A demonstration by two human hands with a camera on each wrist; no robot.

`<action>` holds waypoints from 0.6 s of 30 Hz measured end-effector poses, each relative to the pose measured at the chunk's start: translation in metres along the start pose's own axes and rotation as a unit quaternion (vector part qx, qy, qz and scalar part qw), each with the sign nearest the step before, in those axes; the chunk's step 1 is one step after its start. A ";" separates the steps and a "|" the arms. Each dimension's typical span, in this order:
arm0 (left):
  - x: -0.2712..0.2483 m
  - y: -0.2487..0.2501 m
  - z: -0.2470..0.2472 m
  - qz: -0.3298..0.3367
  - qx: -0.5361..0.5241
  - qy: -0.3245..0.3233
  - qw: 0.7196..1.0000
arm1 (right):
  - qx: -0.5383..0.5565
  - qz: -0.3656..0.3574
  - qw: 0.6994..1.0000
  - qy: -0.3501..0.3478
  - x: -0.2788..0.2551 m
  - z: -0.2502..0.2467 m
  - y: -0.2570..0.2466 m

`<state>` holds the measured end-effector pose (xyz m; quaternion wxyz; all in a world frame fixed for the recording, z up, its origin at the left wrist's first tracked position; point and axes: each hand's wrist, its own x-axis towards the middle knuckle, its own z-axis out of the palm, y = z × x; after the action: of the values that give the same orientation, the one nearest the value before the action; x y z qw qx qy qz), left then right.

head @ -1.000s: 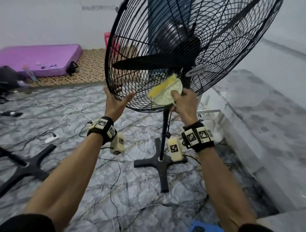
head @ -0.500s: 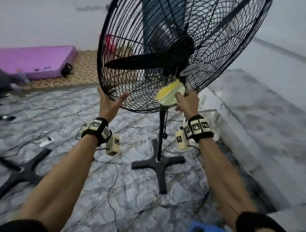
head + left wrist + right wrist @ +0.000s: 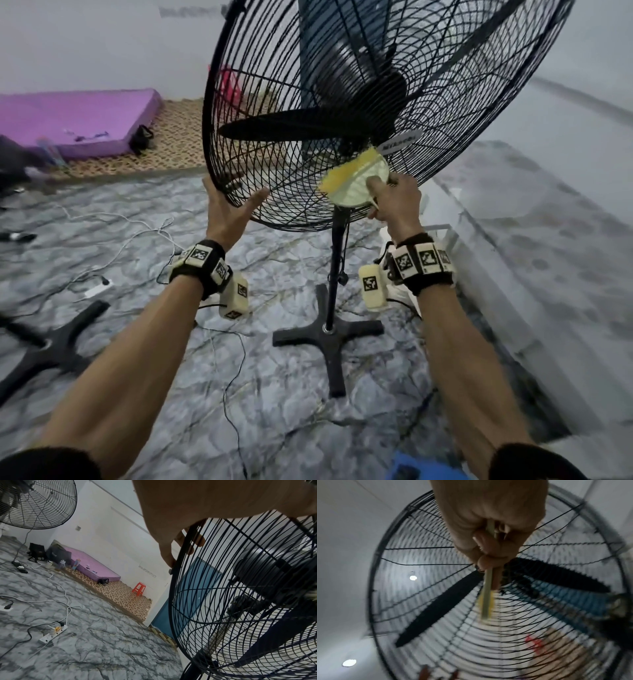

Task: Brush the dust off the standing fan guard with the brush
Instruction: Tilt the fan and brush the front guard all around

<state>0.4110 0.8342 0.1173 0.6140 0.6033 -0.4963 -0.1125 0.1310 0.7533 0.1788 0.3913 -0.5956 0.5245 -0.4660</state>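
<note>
Black wire, thin and springy, forms the fan guard [image 3: 359, 113] that our left hand [image 3: 226, 212] steadies, gripping its rim, while our right hand [image 3: 394, 202] pinches the light, stiff brush [image 3: 356, 181] by its back edge, bristles just ahead against the lower mesh.

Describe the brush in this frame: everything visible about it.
The brush is small and flat, with a pale cream, rounded body, a yellow bristle edge and a thin pale handle. The right hand grips it by the handle, with the yellow edge laid against the fan guard low on its front, just below the badge. From the right wrist view it shows edge-on and blurred. Its material is not clear.
</note>
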 end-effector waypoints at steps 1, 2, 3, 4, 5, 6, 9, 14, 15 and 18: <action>0.001 0.001 0.000 -0.004 -0.003 0.000 1.000 | -0.017 0.003 1.000 0.000 0.001 0.000 0.002; 0.001 0.002 0.001 -0.010 -0.009 -0.002 1.000 | -0.033 0.009 0.999 0.001 0.001 0.000 0.005; 0.000 0.003 0.003 -0.014 -0.014 -0.002 1.000 | -0.041 0.016 0.999 -0.001 0.001 -0.002 0.006; -0.001 0.004 0.004 -0.010 -0.016 0.002 1.000 | -0.042 0.012 0.999 -0.002 0.002 -0.004 0.004; -0.003 0.005 0.005 -0.003 -0.013 0.005 1.000 | -0.039 0.001 0.999 -0.004 0.003 -0.006 0.002; -0.004 0.005 0.005 0.000 -0.008 0.005 1.000 | -0.030 -0.009 0.999 -0.006 0.004 -0.008 -0.002; -0.006 0.002 0.004 -0.009 0.004 -0.007 1.000 | -0.026 -0.001 1.000 0.006 0.010 -0.017 -0.001; -0.004 0.002 0.007 -0.015 0.011 0.005 1.000 | -0.030 0.014 0.999 0.043 0.023 -0.029 0.011; -0.005 0.002 0.008 -0.024 0.012 0.007 1.000 | -0.013 0.003 0.999 0.033 0.023 -0.029 0.006; -0.008 0.003 0.008 -0.027 0.013 0.006 1.000 | -0.008 -0.016 0.999 0.038 0.023 -0.030 -0.002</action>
<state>0.3999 0.8361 0.1140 0.6062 0.6249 -0.4772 -0.1190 0.1028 0.7310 0.1916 0.3585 -0.5887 0.5335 -0.4902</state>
